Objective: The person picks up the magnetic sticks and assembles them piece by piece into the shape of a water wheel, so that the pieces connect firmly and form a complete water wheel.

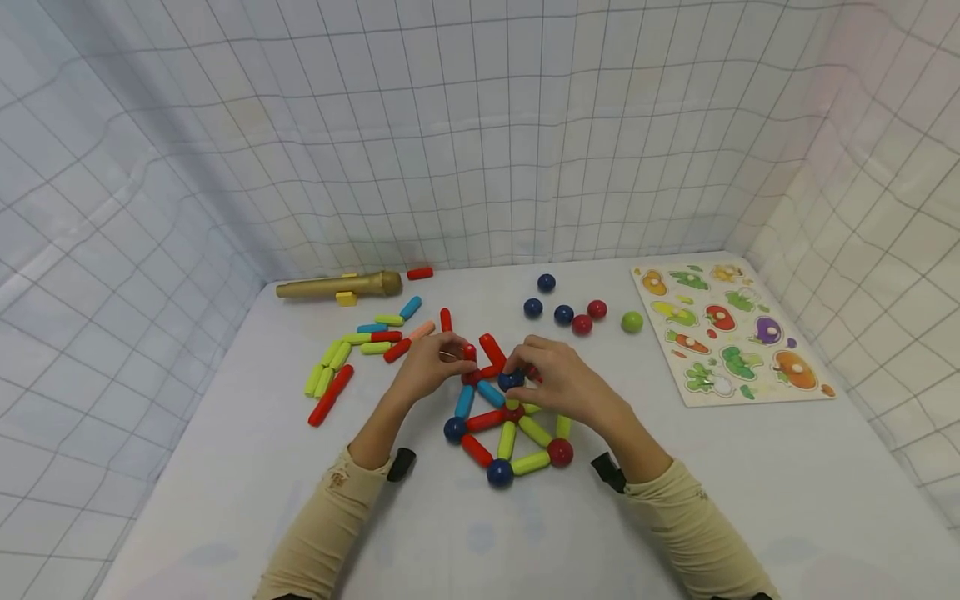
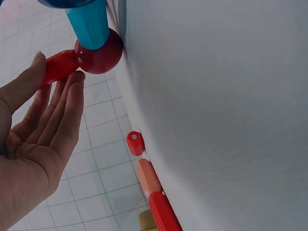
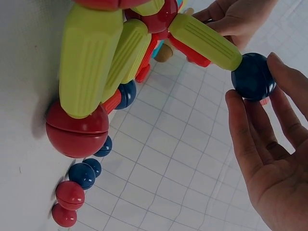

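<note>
Right hand (image 1: 553,379) pinches a blue ball (image 3: 253,77) at the end of a lime rod (image 3: 206,42), left hand (image 1: 433,363) grips a red rod (image 2: 60,66) touching a red ball (image 2: 102,55), I've got it all mid table (image 1: 480,542)

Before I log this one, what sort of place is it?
Probably an indoor play or recording booth: grid-lined sheeting on three sides of a pale tabletop, with a rod-and-ball construction on it.

"Any lettering on the picture board (image 1: 738,337) at three o'clock in the head view?"
"None that I can read."
"And on the gold microphone (image 1: 330,287) near nine o'clock?"
"Nothing legible there, and no readable number, label or sign in either wrist view."
</note>
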Demonstrator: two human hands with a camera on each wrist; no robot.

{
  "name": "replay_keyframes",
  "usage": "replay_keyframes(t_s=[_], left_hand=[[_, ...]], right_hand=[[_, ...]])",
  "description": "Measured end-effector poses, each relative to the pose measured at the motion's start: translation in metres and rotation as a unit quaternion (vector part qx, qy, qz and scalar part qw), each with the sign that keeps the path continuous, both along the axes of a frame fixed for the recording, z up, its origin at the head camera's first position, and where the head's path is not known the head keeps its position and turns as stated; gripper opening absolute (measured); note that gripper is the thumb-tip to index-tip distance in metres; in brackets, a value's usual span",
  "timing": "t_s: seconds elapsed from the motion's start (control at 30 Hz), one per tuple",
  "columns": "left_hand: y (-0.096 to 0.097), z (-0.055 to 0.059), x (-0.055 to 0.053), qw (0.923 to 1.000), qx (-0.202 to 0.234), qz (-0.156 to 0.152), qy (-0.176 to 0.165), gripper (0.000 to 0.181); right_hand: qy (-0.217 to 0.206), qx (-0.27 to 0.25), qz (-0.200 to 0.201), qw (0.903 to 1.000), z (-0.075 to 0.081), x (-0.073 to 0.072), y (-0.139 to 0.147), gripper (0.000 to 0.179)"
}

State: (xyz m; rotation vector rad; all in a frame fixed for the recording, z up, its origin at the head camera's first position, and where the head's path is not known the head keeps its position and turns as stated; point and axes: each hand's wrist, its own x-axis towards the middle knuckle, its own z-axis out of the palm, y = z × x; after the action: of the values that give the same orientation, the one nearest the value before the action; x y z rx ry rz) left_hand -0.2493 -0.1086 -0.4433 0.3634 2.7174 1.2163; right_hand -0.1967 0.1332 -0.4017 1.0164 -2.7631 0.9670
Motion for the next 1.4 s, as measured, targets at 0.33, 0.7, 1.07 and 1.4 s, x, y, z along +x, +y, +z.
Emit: replay_keyframes(t_s=[0.33,0.7,1.07,1.4], left_hand=[[0.004,0.003,0.001,0.9999,-0.003,0.003,-0.012,0.035],[0.002,0.004,0.009,0.9995,-0.012,0.008,-0.027,0.041],[-0.014,0.004,0.038,0.9969,-0.057,0.025,-0.047,0.029],[-0.017,-0.005,0.068,0.9848,-0.131,0.005,-0.114,0.026]], right_hand=[[-0.004,0.000,-0.005,1.0000,0.001,0.001,0.001,0.027],[-0.014,-0.007,-0.005,0.9999,0.001,0.002,0.002,0.026],[-0.014,-0.008,-0.010,0.9998,0.004,0.001,0.005,0.025],[-0.010,0.003,0.002,0.9999,0.003,0.001,-0.001,0.025]])
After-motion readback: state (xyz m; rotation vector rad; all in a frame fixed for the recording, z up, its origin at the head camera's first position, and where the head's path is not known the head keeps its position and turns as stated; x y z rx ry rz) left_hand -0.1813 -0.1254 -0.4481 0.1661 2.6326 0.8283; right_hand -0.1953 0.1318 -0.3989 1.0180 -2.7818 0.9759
